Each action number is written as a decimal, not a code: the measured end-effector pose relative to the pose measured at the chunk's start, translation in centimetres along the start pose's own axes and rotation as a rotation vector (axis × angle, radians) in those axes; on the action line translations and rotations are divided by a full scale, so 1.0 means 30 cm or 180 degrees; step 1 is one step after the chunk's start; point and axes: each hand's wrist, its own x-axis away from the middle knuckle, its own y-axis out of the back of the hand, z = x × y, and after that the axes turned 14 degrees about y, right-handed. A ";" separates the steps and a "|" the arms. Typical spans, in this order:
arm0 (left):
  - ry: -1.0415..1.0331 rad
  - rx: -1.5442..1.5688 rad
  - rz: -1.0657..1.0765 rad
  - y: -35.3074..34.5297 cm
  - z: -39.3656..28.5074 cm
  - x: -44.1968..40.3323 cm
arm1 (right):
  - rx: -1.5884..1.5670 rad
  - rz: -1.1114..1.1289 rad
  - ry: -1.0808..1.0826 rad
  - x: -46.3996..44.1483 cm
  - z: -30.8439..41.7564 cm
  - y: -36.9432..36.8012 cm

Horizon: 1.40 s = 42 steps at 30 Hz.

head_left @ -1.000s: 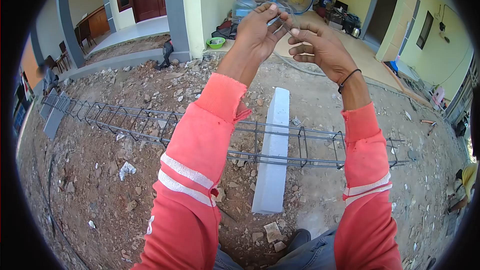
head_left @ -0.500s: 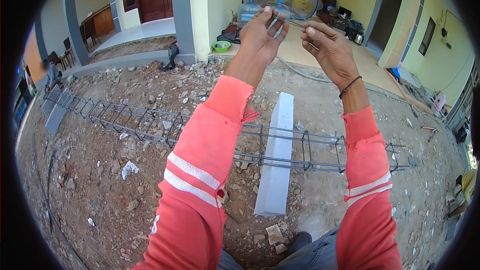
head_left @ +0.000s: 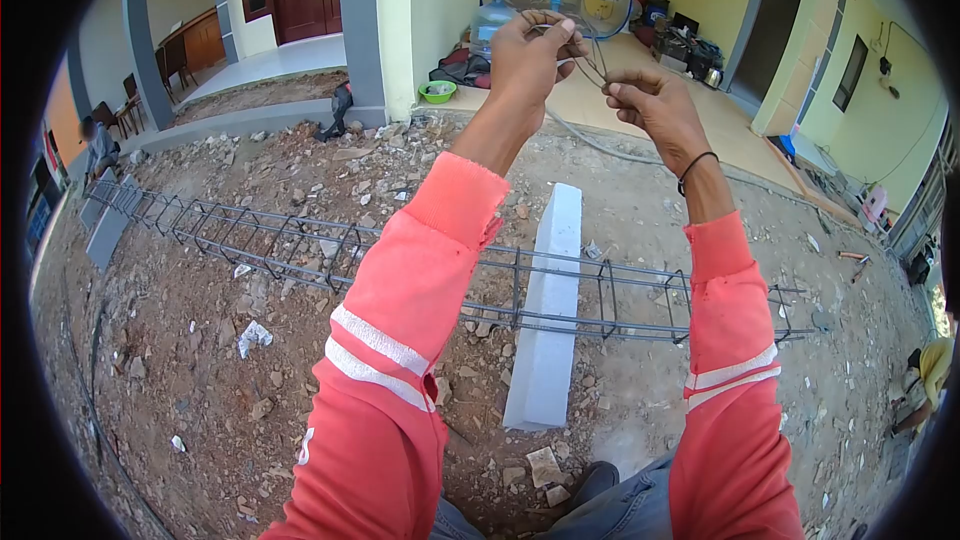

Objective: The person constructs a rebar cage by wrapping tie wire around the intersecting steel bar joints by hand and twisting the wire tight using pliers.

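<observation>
Thin wire (head_left: 597,58), bent into a loop, stretches between my two raised hands. My left hand (head_left: 535,52) is closed, with the wire pinched between thumb and fingers. Lower and to the right, my right hand (head_left: 655,110) pinches the wire's other part with thumb and forefinger. Beneath my forearms lies a long rebar cage (head_left: 270,242) of bars and square stirrups. Its near right part rests across a pale rectangular block (head_left: 545,370); my sleeves hide some of the bars.
Stones and rubble cover the dirt ground (head_left: 200,370). Beyond stands a tiled porch with a green basin (head_left: 437,91), a water jug (head_left: 493,20) and a hose (head_left: 600,147). A person (head_left: 102,148) sits at the far left by the cage's end. Another person (head_left: 930,385) shows at the right edge.
The wire, stretched fairly straight before, now forms a loop between my hands. My right hand has dropped slightly, and my left hand's fingers have curled in around the wire.
</observation>
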 end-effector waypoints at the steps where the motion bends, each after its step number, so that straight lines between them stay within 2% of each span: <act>1: 0.0006 -0.0002 0.0002 -0.002 -0.004 0.004 | -0.0032 -0.0027 0.0025 0.001 -0.006 0.005; 9: 0.1031 0.0728 0.0513 0.042 -0.007 -0.023 | -0.0524 -0.0353 0.0381 -0.011 -0.009 0.053; 11: 0.1081 0.0937 0.0680 0.047 -0.001 -0.021 | -0.1901 -0.0427 0.0230 -0.021 0.000 0.062; 12: 0.1133 0.1143 0.0842 0.050 0.005 -0.022 | -0.1898 -0.0424 0.0238 -0.025 0.003 0.060; 14: 0.0932 0.1104 0.1075 0.039 0.021 -0.015 | -0.2966 -0.0495 -0.0032 -0.032 0.008 0.048; 18: 0.0623 0.0766 0.1449 0.002 0.047 0.015 | -0.2964 -0.0617 -0.0139 -0.024 0.018 0.011; 20: 0.0515 0.0549 0.1714 0.002 0.038 0.015 | -0.2797 -0.0280 -0.0307 -0.013 0.024 0.015; 21: 0.0415 0.0332 0.1968 0.006 0.036 0.017 | -0.2793 -0.0287 -0.0306 -0.013 0.017 0.024; 24: 0.0306 0.0165 0.2172 0.021 0.019 0.025 | -0.2422 -0.0286 -0.0549 -0.018 -0.014 0.044; 26: 0.0321 0.0347 0.2082 0.032 0.035 0.007 | -0.2133 -0.1050 -0.0365 -0.023 -0.022 0.037; 31: 0.0481 0.1174 0.2068 0.045 0.072 -0.010 | -0.1476 -0.1763 0.0098 -0.028 0.014 0.015; 33: 0.0497 0.1513 0.2410 0.057 0.079 -0.014 | -0.1406 -0.2002 0.0202 -0.042 0.010 0.037; 36: 0.0660 0.1586 0.2655 0.087 0.074 -0.031 | -0.1119 -0.2791 0.0564 -0.066 0.003 0.132; 37: 0.0678 0.1599 0.2659 0.094 0.069 -0.040 | -0.1103 -0.2803 0.0553 -0.067 -0.001 0.168; 39: 0.0818 0.1050 0.2175 0.100 0.059 -0.049 | -0.1561 -0.2840 0.0619 -0.061 -0.002 0.220; 42: 0.0928 0.1228 0.1905 0.089 0.094 -0.041 | -0.2021 -0.2482 0.0579 -0.061 0.001 0.254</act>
